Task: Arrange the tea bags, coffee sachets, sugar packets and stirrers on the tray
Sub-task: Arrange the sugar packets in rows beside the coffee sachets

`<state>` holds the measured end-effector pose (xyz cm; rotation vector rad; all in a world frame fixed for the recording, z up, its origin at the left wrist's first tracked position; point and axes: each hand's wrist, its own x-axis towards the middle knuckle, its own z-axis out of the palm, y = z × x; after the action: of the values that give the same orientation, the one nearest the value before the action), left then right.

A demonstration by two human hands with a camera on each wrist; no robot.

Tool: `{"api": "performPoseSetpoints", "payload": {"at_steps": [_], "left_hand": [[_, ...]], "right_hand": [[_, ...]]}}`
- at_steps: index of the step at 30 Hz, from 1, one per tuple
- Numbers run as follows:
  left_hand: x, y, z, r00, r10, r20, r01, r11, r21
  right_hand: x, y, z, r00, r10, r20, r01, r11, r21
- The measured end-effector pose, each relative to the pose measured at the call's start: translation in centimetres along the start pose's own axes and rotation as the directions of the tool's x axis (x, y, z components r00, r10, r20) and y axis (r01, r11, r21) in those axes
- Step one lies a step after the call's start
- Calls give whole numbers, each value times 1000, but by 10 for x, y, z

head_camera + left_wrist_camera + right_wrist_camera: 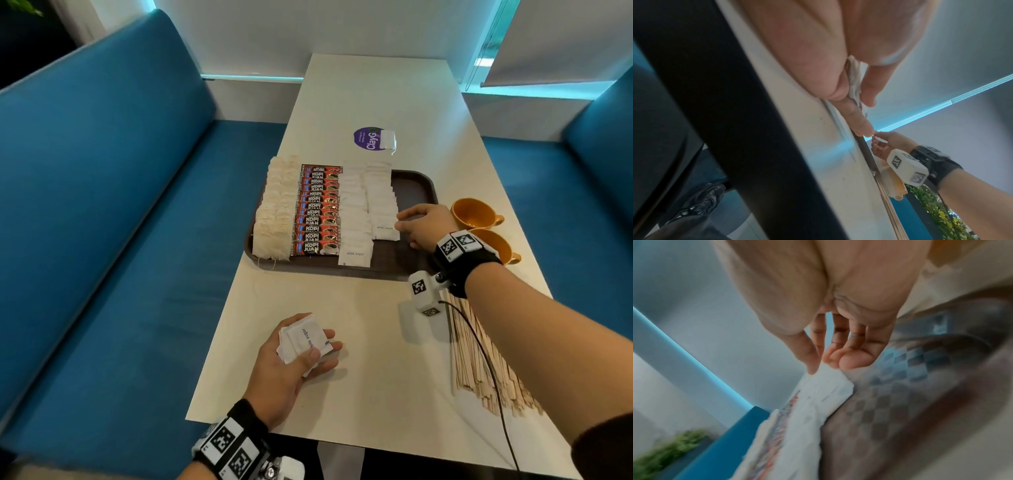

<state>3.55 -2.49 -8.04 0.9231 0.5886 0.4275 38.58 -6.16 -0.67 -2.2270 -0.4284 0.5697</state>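
1. My left hand (291, 359) rests palm-up on the white table (370, 359) near its front edge, thumb and fingers curled round a small stack of white sugar packets (306, 339).
2. My right hand (424, 224) reaches over the right part of the brown tray (414, 185). Its fingers are loosely bent, the fingertips (849, 361) touching the edge of the nearest packet (387, 231) in the right-hand sugar row; I cannot tell whether they pinch it.
3. On the tray, from left to right: a row of tea bags (275, 212), a row of red coffee sachets (317, 212), then two rows of sugar packets (356, 212). The tray's right end is bare.
4. The wooden stirrers (479, 370) lie in a pile on the table, under my right forearm, off the tray.
5. Two orange cups (476, 214) stand on the table just right of the tray.
6. A purple sticker (368, 138) sits on the table beyond the tray, with one white packet (388, 139) at its right edge.
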Motion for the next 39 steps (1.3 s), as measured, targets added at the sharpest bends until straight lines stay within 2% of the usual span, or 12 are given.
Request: {"api": "performPoseSetpoints", "payload": {"at_steps": [3, 7, 9, 13, 15, 17, 22, 25, 30, 35, 39], "left_hand": [[-1, 2, 2, 1000, 5, 9, -5, 1000, -6], [-3, 4, 4, 1000, 3, -11, -2, 1000, 26], [-4, 5, 3, 1000, -1, -27, 3, 997, 74], [-8, 8, 6, 1000, 9, -26, -6, 991, 137], [-9, 10, 7, 999, 11, -39, -6, 989, 146], [-11, 10, 8, 1000, 9, -27, -4, 984, 180], [-14, 11, 8, 999, 31, -43, -18, 962, 274], [-11, 10, 5, 993, 36, -115, -18, 988, 154], [-6, 8, 4, 992, 44, -119, -39, 998, 50], [-8, 9, 4, 996, 21, -84, -19, 1000, 21], [-9, 8, 4, 996, 22, -87, -15, 996, 83]], "right_hand": [[-46, -4, 7, 996, -89, 31, 84, 986, 144], [-120, 6, 33, 937, -212, 277, 161, 967, 195], [-150, 16, 49, 908, -220, 357, 134, 959, 251], [-188, 33, 67, 890, -187, 417, 24, 930, 366], [-199, 37, 70, 890, -198, 412, 2, 903, 431], [-206, 40, 69, 901, -229, 368, 44, 893, 448], [-212, 45, 65, 921, -243, 304, 129, 927, 352], [-214, 54, 65, 950, -160, 267, 53, 928, 368], [-224, 73, 76, 948, -44, 314, -116, 873, 473], [-224, 75, 78, 948, -23, 318, -183, 778, 602], [-222, 74, 80, 953, -73, 293, -132, 770, 624]]}}
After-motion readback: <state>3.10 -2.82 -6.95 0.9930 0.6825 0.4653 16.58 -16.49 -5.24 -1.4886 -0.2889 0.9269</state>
